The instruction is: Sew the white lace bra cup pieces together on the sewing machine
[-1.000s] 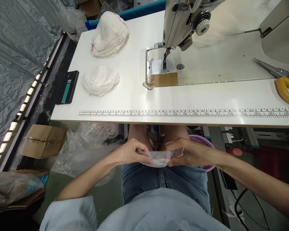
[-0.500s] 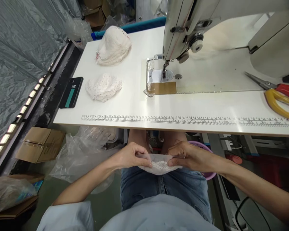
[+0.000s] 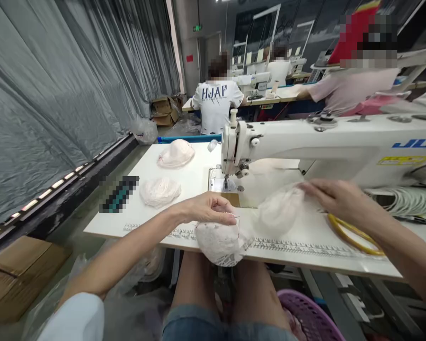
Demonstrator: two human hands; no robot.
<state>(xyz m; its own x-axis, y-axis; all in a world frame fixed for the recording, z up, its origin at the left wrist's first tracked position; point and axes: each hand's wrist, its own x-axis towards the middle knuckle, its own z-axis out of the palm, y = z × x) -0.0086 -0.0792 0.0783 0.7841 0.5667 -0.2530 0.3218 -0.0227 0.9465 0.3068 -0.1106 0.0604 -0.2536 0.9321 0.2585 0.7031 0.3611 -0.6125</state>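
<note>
My left hand (image 3: 210,208) pinches the top edge of a white lace bra cup (image 3: 217,244), which hangs over the table's front edge. Off to the right, my right hand (image 3: 335,195) grips a corner of a sheer whitish fabric piece (image 3: 279,211), blurred by motion. The sewing machine (image 3: 230,154) stands just beyond both hands, its needle area between them. Another lace cup (image 3: 159,192) lies on the left of the table, with a smooth pale cup (image 3: 176,153) behind it.
Yellow-handled scissors (image 3: 355,239) lie under my right forearm. Pale cord coils (image 3: 408,201) sit at the right. A dark phone-like object (image 3: 119,195) is at the table's left edge. Below are a purple basket (image 3: 310,308) and a cardboard box (image 3: 23,274). Co-workers (image 3: 216,102) sit ahead.
Both hands have risen from my lap to the table and moved apart. The left now holds the lace cup, the right a separate sheer piece. My view has tilted up.
</note>
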